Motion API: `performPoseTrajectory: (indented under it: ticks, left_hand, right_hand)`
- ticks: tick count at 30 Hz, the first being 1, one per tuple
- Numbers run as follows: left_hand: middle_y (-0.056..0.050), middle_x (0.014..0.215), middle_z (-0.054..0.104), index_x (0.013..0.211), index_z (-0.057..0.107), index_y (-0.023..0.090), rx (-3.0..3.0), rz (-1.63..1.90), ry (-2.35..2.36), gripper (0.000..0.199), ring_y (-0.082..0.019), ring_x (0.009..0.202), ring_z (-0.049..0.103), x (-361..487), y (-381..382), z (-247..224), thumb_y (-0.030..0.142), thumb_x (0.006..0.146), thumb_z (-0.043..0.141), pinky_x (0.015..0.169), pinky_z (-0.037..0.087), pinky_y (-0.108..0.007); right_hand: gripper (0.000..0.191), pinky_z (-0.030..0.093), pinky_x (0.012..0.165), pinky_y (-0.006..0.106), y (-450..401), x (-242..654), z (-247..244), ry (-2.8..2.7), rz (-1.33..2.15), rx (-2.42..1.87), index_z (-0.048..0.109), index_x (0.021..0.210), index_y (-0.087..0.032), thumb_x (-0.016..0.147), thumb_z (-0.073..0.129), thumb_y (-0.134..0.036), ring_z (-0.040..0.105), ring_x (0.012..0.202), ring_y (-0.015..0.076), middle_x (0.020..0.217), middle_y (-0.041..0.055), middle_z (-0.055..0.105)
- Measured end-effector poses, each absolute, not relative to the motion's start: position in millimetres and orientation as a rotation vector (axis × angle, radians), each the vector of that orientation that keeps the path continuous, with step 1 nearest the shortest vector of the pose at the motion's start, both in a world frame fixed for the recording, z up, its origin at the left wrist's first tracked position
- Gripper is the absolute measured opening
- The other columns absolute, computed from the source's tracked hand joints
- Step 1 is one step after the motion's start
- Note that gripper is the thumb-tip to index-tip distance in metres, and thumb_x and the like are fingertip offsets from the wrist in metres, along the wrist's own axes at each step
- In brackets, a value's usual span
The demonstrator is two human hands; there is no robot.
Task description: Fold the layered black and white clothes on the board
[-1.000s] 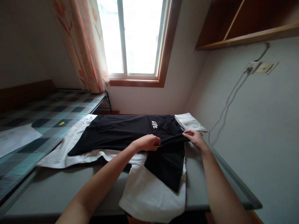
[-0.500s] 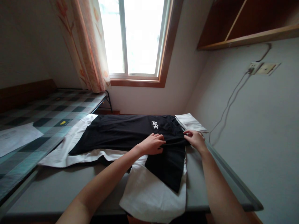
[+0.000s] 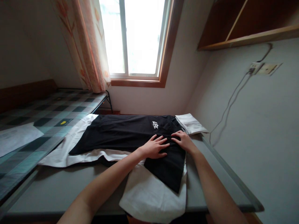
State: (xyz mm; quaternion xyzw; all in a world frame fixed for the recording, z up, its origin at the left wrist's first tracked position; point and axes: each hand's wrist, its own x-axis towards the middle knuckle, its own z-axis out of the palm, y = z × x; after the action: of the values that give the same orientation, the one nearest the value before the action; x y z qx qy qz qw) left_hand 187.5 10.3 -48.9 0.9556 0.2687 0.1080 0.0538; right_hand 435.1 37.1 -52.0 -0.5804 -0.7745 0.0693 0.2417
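Observation:
A black T-shirt (image 3: 121, 132) with white "LIFE" lettering lies spread on top of a white shirt (image 3: 151, 193). My left hand (image 3: 156, 147) rests on the black fabric below the lettering, its fingers spread. Just to its right, my right hand (image 3: 183, 140) touches the shirt near the collar end, fingers apart and slightly bent. The black sleeve lies toward me over the white sleeve, which hangs past the table's near edge. At the far right corner a folded white piece of cloth (image 3: 191, 123) shows.
The garments lie on a grey table (image 3: 70, 193). A bed with a checked cover (image 3: 77, 109) and a paper (image 3: 20, 137) stands at the left. A window (image 3: 137, 37) and curtain (image 3: 86, 46) are ahead. Cables (image 3: 227, 107) run down the right wall below a wooden shelf (image 3: 247, 39).
My right hand has moved left from the collar edge onto the black fabric, and its fingers have opened. My left hand has spread its fingers and shifted slightly right.

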Motion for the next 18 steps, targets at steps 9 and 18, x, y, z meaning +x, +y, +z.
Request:
performPoseTrajectory:
  ticks: [9, 18]
  left_hand:
    - [-0.009, 0.149, 0.049, 0.145, 0.047, 0.03, 2.963, 0.378, 0.8, 0.052, -0.029, 0.14, 0.041, 187, 10, -44, 0.046, 0.096, 0.05, 0.115, 0.029, -0.049]
    - [-0.006, 0.098, 0.071, 0.095, 0.071, 0.022, 2.837, 0.253, 0.994, 0.015, -0.022, 0.09, 0.068, 178, 21, -18, 0.029, 0.087, 0.061, 0.077, 0.05, -0.029]
  right_hand:
    - [0.02, 0.047, 0.095, 0.039, 37, 431, -54, -2.1, 0.139, -1.695, 0.076, 0.101, -0.025, 0.086, 0.064, -0.03, 0.063, 0.103, 0.0247, 0.107, 0.0084, 0.07]
    - [0.025, 0.05, 0.081, 0.033, 26, 423, -33, -2.088, 0.479, -1.347, 0.073, 0.078, -0.021, 0.078, 0.071, -0.045, 0.065, 0.083, 0.0204, 0.085, 0.0044, 0.068]
